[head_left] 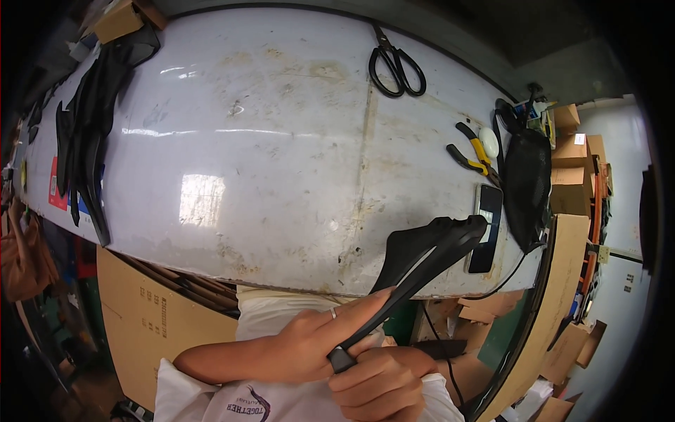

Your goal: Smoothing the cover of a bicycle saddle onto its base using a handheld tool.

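A long black moulded part [441, 259], forked with a broad flap and a slimmer arm, slants over the table's near edge. My left hand [309, 344], a ring on one finger, grips its lower length with the fingers pointing along it. My right hand [380, 388] is closed around the part's lower end just below, its fingers curled. The squared tip [342, 360] shows between both hands. Beyond the part's upper end lies a phone [485, 239], partly covered by it in this view.
Black-handled scissors [397, 70] lie at the table's far edge. Yellow-and-black pliers [478, 156], a white oval object [489, 143] and a black pouch [527, 183] are at the right. Similar black parts [88, 126] are piled at the left. Cardboard boxes [571, 176] stand beyond the right end.
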